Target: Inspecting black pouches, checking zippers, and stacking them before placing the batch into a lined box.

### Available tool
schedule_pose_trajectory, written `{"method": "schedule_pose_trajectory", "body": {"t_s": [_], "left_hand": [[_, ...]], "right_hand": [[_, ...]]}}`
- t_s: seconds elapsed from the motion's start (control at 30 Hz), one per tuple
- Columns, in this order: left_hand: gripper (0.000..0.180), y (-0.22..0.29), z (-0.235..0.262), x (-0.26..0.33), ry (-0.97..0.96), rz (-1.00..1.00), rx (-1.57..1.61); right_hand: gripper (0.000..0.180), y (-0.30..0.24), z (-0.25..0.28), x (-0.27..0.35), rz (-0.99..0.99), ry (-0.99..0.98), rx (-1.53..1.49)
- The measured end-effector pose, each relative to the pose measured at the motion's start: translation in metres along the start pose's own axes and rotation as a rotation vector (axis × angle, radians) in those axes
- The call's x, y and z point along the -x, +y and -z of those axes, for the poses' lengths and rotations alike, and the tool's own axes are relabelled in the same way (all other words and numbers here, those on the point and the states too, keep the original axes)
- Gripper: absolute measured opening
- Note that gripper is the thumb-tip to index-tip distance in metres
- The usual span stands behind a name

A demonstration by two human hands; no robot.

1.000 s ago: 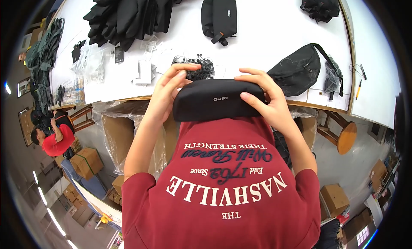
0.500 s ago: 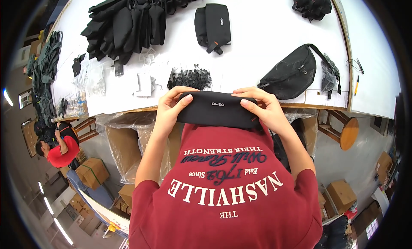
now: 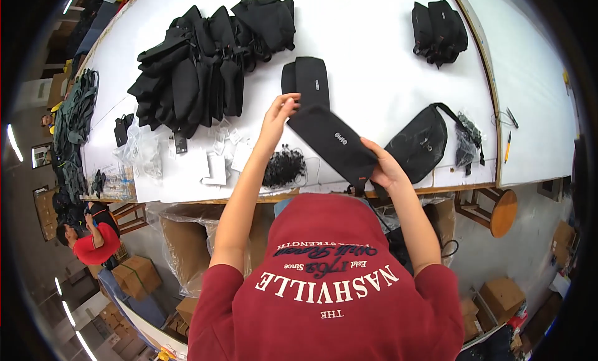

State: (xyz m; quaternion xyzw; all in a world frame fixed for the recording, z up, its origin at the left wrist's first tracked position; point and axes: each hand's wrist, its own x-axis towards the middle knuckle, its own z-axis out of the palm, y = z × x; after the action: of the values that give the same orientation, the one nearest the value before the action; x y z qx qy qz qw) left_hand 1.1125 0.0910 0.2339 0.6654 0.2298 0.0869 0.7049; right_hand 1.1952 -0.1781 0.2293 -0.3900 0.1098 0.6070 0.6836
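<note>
A long black fabric pouch [image 3: 339, 140] with a small pale logo slants over the near edge of the white table. My right hand [image 3: 387, 166] grips its lower right end, thumb on top and fingers mostly hidden beneath. At the upper left end, my left hand [image 3: 280, 117] is beside the pouch's corner, fingers loosely bent and nothing visible between them. Just beyond that hand lies a pair of similar black pouches [image 3: 311, 78], partly covered by the held one. To the right of my right hand rests a black bag with a strap [image 3: 418, 143].
A heap of black bags [image 3: 199, 75] fills the far left. Small black parts [image 3: 284, 166], white cards [image 3: 215, 168] and clear plastic bags [image 3: 142, 152] lie near the front. More stacked pouches [image 3: 439, 34] stand far right. A wooden stool [image 3: 503, 213] is below the table's right side.
The pouch has moved from level in front of my chest, held at both ends, out over the table and now slants. My left hand has moved up and forward, off its end.
</note>
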Motion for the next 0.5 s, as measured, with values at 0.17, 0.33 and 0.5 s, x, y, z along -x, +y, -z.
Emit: {"method": "schedule_pose_trajectory", "body": {"t_s": [0.17,0.33,0.5], "left_hand": [[0.050,-0.061,0.000,-0.037,0.356,-0.120,-0.947],[0.053,-0.060,-0.018,-0.055,0.337,0.082,-0.781],[0.045,-0.044,-0.042,-0.051,0.337,0.009,-0.547]], "right_hand": [[0.034,-0.034,-0.008,-0.040,0.417,0.207,0.048],[0.035,-0.041,-0.009,-0.097,0.524,0.372,-0.018],[0.041,-0.026,-0.007,-0.130,0.839,0.490,0.388]]}}
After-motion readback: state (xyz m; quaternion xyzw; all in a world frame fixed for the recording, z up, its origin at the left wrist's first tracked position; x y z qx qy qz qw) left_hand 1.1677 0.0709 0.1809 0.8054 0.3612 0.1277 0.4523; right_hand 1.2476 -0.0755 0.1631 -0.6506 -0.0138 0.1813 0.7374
